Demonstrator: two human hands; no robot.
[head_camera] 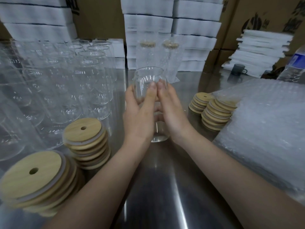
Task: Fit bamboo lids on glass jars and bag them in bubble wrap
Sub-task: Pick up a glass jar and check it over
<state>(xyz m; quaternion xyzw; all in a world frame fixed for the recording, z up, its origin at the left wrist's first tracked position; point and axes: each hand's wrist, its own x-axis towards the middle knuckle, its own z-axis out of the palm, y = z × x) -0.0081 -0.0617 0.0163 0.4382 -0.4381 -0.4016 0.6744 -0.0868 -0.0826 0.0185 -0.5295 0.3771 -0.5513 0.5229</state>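
An open, lidless clear glass jar [149, 78] stands upright at the middle of the steel table [165, 187]. My left hand [138, 114] and my right hand [171, 111] clasp it from both sides, thumbs meeting on its near wall. Stacks of round bamboo lids with a centre hole lie at the near left [33, 177], beside it [85, 138], and to the right [216, 111]. A thick pile of bubble wrap bags [264, 129] fills the right side. Two lidded jars in bubble wrap [170, 58] stand behind the held jar.
Several empty glass jars [62, 83] crowd the left half of the table. White foam blocks [171, 25] and cardboard boxes are stacked along the back. A dark mug [238, 69] and a plastic water bottle [295, 63] stand at the far right.
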